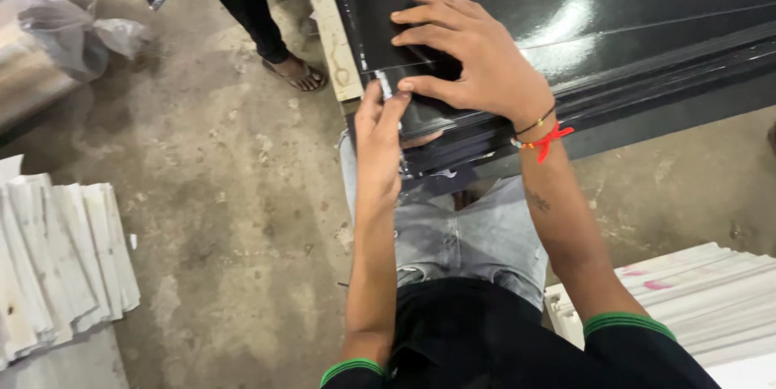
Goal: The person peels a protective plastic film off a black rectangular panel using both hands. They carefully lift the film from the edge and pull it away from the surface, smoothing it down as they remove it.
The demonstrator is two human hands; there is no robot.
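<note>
Single head view, looking steeply down, close over hands, glossy black sheets (614, 25), concrete floor (226, 195).

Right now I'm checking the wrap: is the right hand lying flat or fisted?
Flat: the right hand lies spread, palm down, on the glossy black sheets.

top: black, short sleeves with green-edged cuffs | trousers: pale grey washed jeans | right hand (477, 53): red thread and dark beaded band at wrist | right forearm: small dark tattoo
</note>
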